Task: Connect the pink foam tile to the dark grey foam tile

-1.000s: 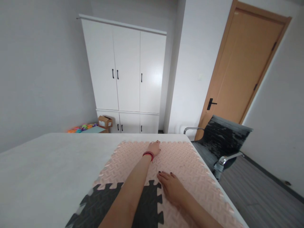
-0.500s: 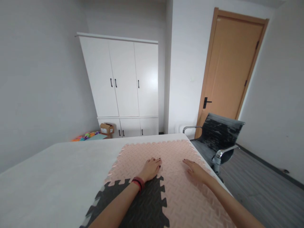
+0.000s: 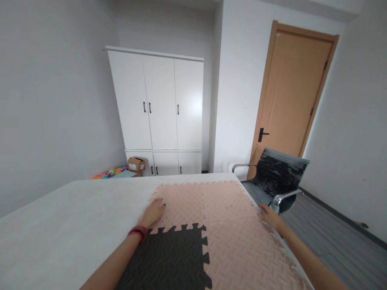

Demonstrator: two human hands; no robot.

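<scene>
Pink foam mat tiles (image 3: 229, 233) with toothed edges lie flat on a white table, joined around a black foam tile (image 3: 169, 257) at the near left. My left hand (image 3: 154, 211), with a red band at its wrist, rests on the left edge of the far pink tile, fingers apart and holding nothing. At the right edge of the pink tiles, beside the table's edge, is my right hand (image 3: 269, 215); its fingers are slightly spread and nothing is in them.
The white table (image 3: 69, 225) extends to the left. A black chair (image 3: 279, 173) stands against its right side. Behind are a cardboard box (image 3: 136, 164), colourful items (image 3: 110, 173), a white cabinet (image 3: 160, 104) and a wooden door (image 3: 293, 92).
My hands have moved apart, the left one leftward to the mat's left edge and the right one rightward to its right edge. The view has tilted slightly upward.
</scene>
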